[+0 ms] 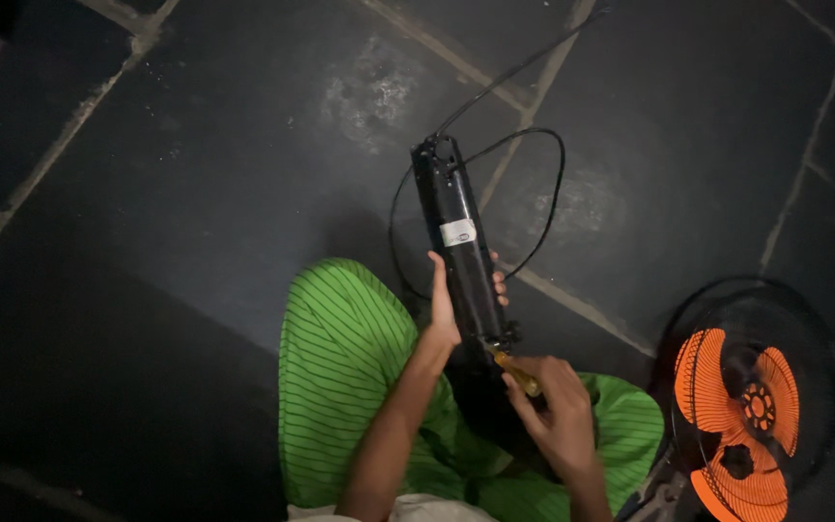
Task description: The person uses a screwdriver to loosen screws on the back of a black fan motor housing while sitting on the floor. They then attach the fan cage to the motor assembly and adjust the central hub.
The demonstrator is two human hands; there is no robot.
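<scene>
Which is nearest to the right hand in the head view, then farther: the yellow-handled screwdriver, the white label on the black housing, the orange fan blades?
From the right hand:
1. Yellow-handled screwdriver, in its grip, tip at the black housing.
2. Orange fan blades, to the right, on the floor.
3. White label, up the housing, beyond the left hand.

Long glossy black tube (463, 261) lying slanted over the lap; yellow-handled tool (516, 372), probably a screwdriver, against its lower end.

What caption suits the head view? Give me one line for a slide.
Left hand steadies a black tubular housing while the right hand holds a yellow-handled screwdriver at it, beside an orange-bladed fan.
</scene>
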